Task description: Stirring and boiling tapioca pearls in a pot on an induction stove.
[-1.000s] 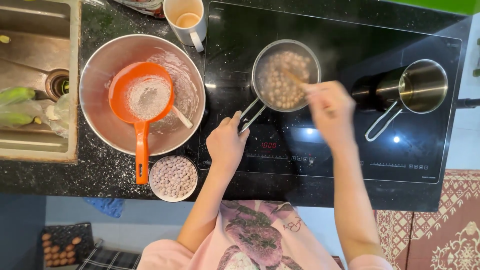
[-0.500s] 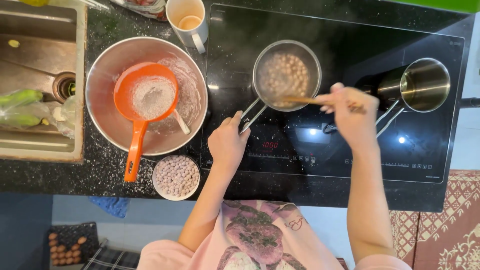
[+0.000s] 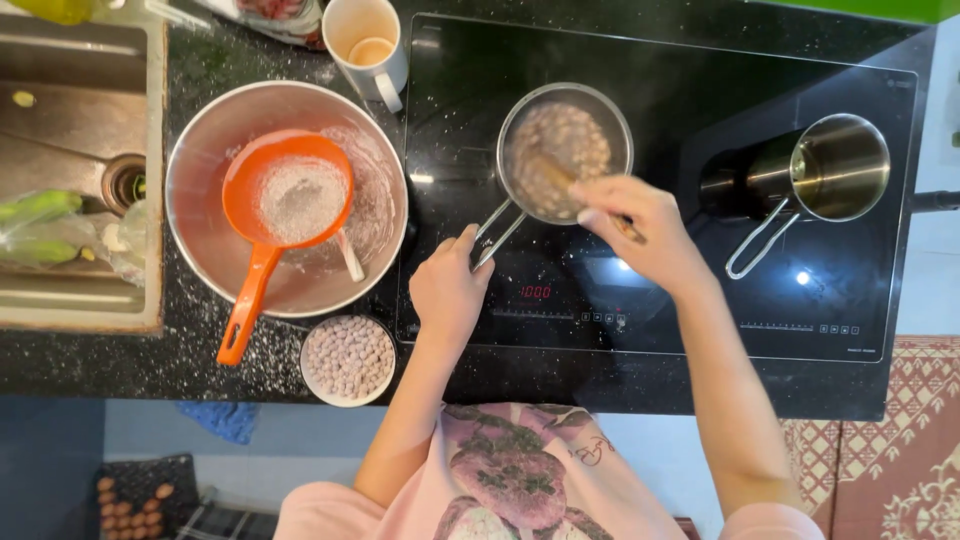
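A small steel saucepan (image 3: 510,125) full of pale round balls in cloudy liquid sits on the black induction hob (image 3: 660,70). My left hand (image 3: 447,290) grips the pan's wire handle (image 3: 497,232) at its lower left. My right hand (image 3: 640,230) holds a wooden spoon (image 3: 553,175) whose end dips into the pan's contents from the lower right.
A second steel pot (image 3: 838,165) stands on the hob's right. Left of the hob: a large metal bowl (image 3: 200,180) holding an orange sieve (image 3: 285,200) with flour, a small white bowl of balls (image 3: 347,360), a white mug (image 3: 365,40), and a sink (image 3: 70,160).
My right hand swung from the pan out to the right, then back left to the pan's lower right edge, the spoon stirring. My left hand stayed on the handle.
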